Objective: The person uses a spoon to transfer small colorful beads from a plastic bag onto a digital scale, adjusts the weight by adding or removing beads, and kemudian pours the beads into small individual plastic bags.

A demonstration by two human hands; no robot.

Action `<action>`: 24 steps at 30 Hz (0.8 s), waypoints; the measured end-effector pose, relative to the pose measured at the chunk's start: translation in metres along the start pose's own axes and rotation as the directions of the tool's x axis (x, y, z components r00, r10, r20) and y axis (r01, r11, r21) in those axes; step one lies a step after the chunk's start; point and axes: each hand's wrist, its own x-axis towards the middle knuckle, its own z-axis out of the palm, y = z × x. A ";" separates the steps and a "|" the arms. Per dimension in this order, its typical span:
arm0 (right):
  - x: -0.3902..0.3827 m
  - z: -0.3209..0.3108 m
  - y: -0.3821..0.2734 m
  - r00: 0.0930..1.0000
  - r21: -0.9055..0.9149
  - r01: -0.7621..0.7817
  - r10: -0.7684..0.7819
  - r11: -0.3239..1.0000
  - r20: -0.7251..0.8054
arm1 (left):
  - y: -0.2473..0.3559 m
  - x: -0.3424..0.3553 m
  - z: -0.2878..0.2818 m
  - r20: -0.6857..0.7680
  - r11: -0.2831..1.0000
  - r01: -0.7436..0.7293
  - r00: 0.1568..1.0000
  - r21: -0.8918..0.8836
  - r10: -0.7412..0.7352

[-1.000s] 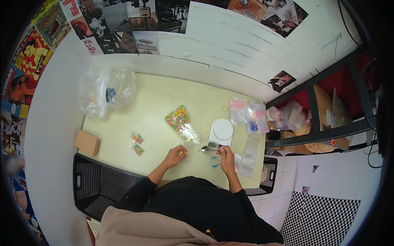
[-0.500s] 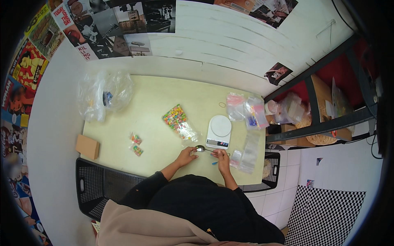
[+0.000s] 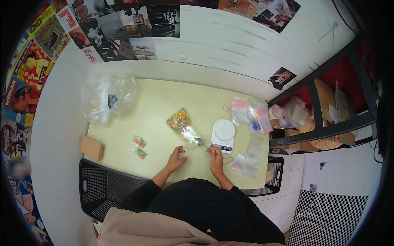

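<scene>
My right hand (image 3: 215,160) grips the handle of a metal spoon (image 3: 199,142), whose bowl is at the clear mouth of a bag of colourful candies (image 3: 179,122). To its left, my left hand (image 3: 175,159) has its fingers curled at a small clear plastic bag (image 3: 185,152); the edges of that film are hard to make out. Just beyond my right hand stands a white kitchen scale (image 3: 223,141) with nothing on its round plate. Two small filled candy packets (image 3: 140,147) lie on the table, left of my left hand.
Empty clear bags (image 3: 250,160) and resealable bags (image 3: 257,117) lie along the table's right side. A large clear plastic bag (image 3: 121,96) sits at the far left, a brown box (image 3: 91,148) at the left edge. Black crates (image 3: 119,182) stand below; a shelf (image 3: 312,128) flanks the right.
The spoon has moved away from my left hand to the candy bag's mouth, its bowl pointing farther forward. My left hand has shifted slightly left relative to the table.
</scene>
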 end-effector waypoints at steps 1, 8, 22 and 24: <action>-0.001 0.007 0.002 1.000 0.009 0.000 0.000 1.000 0.019 | -0.002 0.004 0.000 -0.041 1.000 -0.007 0.999 0.000 0.007; 0.005 0.035 0.006 0.994 -0.008 0.095 -0.094 0.995 0.058 | -0.011 0.035 0.000 0.007 0.971 0.106 0.994 -0.216 -0.107; 0.011 0.059 0.035 0.989 0.163 0.025 -0.048 0.986 0.137 | 0.003 0.054 -0.009 0.094 0.874 0.173 0.985 -0.455 -0.146; 0.012 0.055 0.035 0.986 0.244 -0.127 0.097 0.962 0.133 | 0.004 0.054 -0.008 0.105 0.851 0.182 0.983 -0.492 -0.150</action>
